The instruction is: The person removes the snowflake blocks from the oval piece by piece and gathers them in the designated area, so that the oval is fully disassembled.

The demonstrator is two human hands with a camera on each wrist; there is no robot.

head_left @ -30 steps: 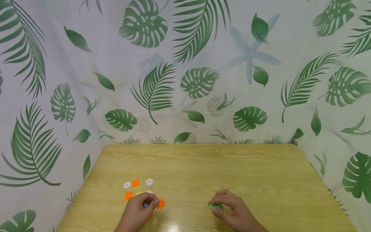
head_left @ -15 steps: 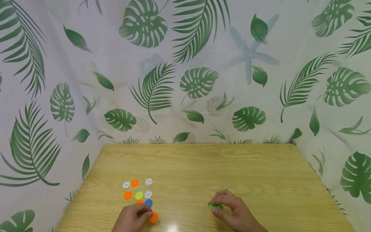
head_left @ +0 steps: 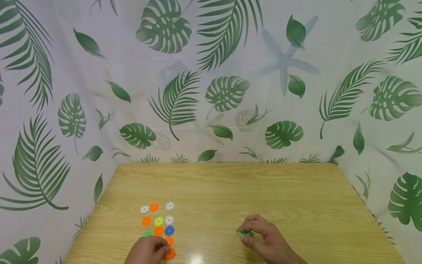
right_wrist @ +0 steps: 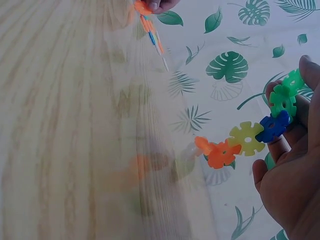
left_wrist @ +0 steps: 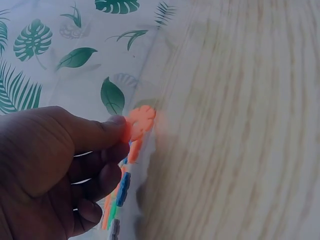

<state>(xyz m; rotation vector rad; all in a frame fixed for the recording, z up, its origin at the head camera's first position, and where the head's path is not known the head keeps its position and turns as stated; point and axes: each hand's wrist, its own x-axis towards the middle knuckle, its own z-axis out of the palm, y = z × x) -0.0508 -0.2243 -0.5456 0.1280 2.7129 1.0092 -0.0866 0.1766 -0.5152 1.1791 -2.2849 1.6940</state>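
Note:
My left hand (head_left: pixel 148 250) is low over the left front of the table. In the left wrist view its thumb and index finger pinch an orange snowflake building disc (left_wrist: pixel 143 119) by the edge. My right hand (head_left: pixel 267 239) stays at the right of centre. Its fingers hold a chain of interlocked snowflake discs by a green disc (right_wrist: pixel 293 81) at one end. A second green disc (right_wrist: pixel 283 104), a blue disc (right_wrist: pixel 272 127), a yellow disc (right_wrist: pixel 247 139) and an orange disc (right_wrist: pixel 223 154) follow along the chain. The head view shows only green parts of it.
Loose discs lie in rough rows by my left hand, among them a white disc (head_left: pixel 169 206), a yellow-green disc (head_left: pixel 158 221), a blue disc (head_left: pixel 169 230) and several orange ones. The wooden table (head_left: pixel 224 190) meets a leaf-print curtain (head_left: pixel 250 110) at its back edge.
My left hand has come nearer to me and slightly left with the orange disc, uncovering several discs behind it. My right hand has hardly moved.

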